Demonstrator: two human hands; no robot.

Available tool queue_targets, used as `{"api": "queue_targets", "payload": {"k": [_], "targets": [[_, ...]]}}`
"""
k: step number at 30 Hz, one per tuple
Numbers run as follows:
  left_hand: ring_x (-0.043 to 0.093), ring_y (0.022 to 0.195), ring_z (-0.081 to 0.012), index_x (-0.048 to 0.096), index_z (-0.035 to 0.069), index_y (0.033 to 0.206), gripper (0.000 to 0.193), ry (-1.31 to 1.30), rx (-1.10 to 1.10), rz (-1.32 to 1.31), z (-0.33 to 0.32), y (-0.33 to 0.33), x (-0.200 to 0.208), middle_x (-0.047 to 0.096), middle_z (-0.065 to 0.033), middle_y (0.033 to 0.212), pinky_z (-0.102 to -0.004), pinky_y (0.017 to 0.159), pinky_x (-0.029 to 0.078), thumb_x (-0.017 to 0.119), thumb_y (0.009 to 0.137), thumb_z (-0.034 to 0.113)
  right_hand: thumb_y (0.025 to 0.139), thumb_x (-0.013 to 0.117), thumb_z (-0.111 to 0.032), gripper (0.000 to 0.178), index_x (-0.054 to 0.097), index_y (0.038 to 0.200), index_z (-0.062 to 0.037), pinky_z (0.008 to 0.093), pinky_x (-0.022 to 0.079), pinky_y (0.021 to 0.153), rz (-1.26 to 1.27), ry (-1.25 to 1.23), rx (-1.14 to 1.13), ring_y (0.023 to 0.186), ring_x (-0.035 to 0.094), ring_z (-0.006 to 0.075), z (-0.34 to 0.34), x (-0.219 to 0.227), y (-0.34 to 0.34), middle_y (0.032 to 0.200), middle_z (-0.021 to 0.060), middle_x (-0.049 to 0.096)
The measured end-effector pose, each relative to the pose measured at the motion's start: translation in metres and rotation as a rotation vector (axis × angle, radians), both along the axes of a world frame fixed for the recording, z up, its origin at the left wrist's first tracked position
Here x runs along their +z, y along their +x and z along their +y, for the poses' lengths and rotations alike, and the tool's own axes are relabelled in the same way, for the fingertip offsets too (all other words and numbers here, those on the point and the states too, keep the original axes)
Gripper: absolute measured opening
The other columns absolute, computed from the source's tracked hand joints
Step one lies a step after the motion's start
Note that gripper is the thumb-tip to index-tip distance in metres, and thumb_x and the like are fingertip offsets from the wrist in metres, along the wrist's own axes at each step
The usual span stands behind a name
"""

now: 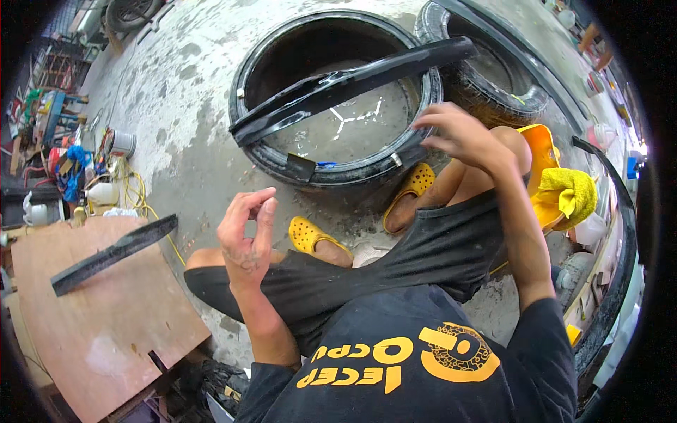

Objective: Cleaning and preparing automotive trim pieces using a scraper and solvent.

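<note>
Expect stiff, slick, fairly light handling from the strip [352, 86] across the tire [360, 175]; grip at its 2 ends. Nothing in relaxed left hand [245, 233]; apparently nothing in right hand [471, 141], near tire's right side.

Bright glare near the right edge, strong fisheye curvature, perhaps slight blur on the right hand [462, 137].

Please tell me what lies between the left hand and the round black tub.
In the head view, only grey concrete floor shows between the left hand and the round black tub.
</note>
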State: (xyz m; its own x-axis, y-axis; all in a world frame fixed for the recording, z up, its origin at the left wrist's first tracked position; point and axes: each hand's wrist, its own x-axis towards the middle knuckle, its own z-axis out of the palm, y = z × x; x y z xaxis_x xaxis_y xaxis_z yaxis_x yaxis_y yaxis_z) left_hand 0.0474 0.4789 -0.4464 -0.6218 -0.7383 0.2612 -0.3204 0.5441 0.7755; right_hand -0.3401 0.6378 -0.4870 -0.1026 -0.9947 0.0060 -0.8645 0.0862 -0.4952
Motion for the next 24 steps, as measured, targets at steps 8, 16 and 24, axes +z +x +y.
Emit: {"api": "queue_targets", "payload": {"k": [8, 16, 24], "targets": [[0.059, 0.073, -0.0137, 0.072, -0.001, 0.105, 0.012, -0.009, 0.184, -0.003, 0.011, 0.041, 0.005, 0.066, -0.0078, 0.086, -0.0267, 0.070, 0.049, 0.069, 0.094, 0.001, 0.071, 0.087, -0.018, 0.044, 0.073, 0.112, -0.0126, 0.0433, 0.050, 0.102, 0.193, 0.539, 0.187, 0.120, 0.058, 0.0324, -0.086, -0.092, 0.013, 0.117, 0.0112, 0.066], [0.058, 0.070, -0.0127, 0.071, 0.000, 0.104, 0.011, 0.015, 0.056, -0.025, -0.014, 0.021, -0.004, 0.064, -0.0067, 0.084, -0.0268, 0.067, 0.048, 0.069, 0.095, 0.006, 0.068, 0.089, -0.024, 0.041, 0.073, 0.101, -0.0058, 0.0415, 0.054, 0.087, 0.027, 0.532, 0.145, 0.101, 0.068, 0.0356, -0.083, -0.108, -0.009, 0.100, 0.0159, 0.072], [0.059, 0.119, -0.0293, 0.060, 0.007, 0.131, 0.055, -0.245, -0.250, -0.401, -0.077, -0.028, -0.066, 0.061, -0.0108, 0.128, -0.0433, 0.097, 0.049, 0.078, 0.080, 0.003, 0.068, 0.090, -0.025, 0.045, 0.072, 0.105, -0.0050, 0.0412, 0.053, 0.090, -0.015, 0.537, 0.130, 0.107, 0.066, 0.0349, -0.088, -0.099, -0.022, 0.107, 0.0176, 0.070]]}}
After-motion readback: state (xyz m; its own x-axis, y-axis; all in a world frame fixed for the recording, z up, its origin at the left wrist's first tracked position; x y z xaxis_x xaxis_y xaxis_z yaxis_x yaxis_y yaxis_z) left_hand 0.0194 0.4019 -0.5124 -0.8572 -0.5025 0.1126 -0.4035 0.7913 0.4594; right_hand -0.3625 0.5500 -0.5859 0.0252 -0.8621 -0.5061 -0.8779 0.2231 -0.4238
